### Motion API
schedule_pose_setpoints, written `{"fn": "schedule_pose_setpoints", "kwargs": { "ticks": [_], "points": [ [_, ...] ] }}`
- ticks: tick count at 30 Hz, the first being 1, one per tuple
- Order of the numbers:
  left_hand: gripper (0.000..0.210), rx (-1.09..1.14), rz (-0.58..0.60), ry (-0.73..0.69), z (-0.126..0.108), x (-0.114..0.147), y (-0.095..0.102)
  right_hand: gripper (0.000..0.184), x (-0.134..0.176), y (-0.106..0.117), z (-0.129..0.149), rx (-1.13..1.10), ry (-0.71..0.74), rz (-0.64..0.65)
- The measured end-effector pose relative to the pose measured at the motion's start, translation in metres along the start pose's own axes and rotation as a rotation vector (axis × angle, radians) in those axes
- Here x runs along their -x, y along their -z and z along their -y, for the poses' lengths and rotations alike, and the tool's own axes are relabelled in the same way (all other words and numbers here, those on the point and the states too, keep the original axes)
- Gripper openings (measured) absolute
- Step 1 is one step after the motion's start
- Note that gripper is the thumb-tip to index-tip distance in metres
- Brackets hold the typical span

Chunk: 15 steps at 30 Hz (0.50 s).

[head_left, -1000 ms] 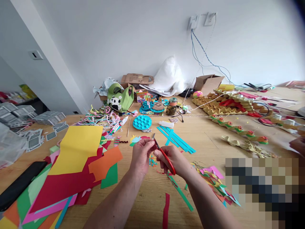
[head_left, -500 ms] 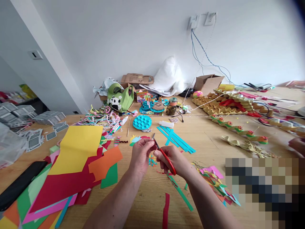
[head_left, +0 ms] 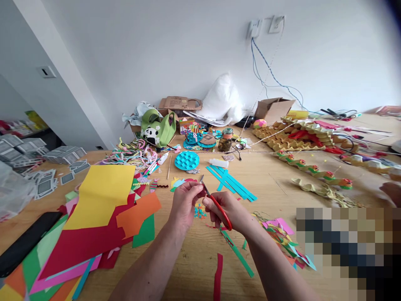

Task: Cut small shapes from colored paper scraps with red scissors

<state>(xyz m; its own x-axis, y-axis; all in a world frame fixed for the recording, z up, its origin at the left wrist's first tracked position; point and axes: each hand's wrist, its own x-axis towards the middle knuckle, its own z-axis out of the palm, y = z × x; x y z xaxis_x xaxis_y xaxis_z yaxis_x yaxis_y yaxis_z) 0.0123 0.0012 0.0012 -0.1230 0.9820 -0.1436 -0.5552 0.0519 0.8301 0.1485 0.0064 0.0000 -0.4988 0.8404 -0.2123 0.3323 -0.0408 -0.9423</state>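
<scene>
Red-handled scissors (head_left: 222, 212) are in my right hand (head_left: 226, 205), blades pointing up and away toward my left fingertips. My left hand (head_left: 185, 200) is closed in a pinch right beside the blades; whatever lies between its fingers is too small to make out. Just under the hands is a little heap of blue, yellow and orange paper bits (head_left: 199, 211). A green paper strip (head_left: 238, 254) and a red paper strip (head_left: 218, 276) lie nearer to me, between my forearms.
Coloured paper sheets (head_left: 103, 196) and a black phone (head_left: 28, 242) cover the left side. Ahead are a blue scalloped disc (head_left: 186, 161), blue strips (head_left: 233, 184) and a glue bottle (head_left: 218, 163). Paper scraps (head_left: 286, 238) lie right. Another person's hand (head_left: 391, 193) shows at the right edge.
Almost nothing differs. Both hands and the scissors stay in nearly the same place; the other person's hand at the right edge has shifted slightly.
</scene>
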Motion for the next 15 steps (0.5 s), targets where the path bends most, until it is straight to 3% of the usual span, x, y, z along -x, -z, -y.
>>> {"fn": "schedule_pose_setpoints", "kwargs": {
  "ticks": [15],
  "points": [
    [0.013, -0.018, 0.019, 0.013, -0.0003, 0.0, 0.0009, 0.05, -0.0005, 0.0023, -0.0024, -0.005, -0.003, -0.008]
  ]
}}
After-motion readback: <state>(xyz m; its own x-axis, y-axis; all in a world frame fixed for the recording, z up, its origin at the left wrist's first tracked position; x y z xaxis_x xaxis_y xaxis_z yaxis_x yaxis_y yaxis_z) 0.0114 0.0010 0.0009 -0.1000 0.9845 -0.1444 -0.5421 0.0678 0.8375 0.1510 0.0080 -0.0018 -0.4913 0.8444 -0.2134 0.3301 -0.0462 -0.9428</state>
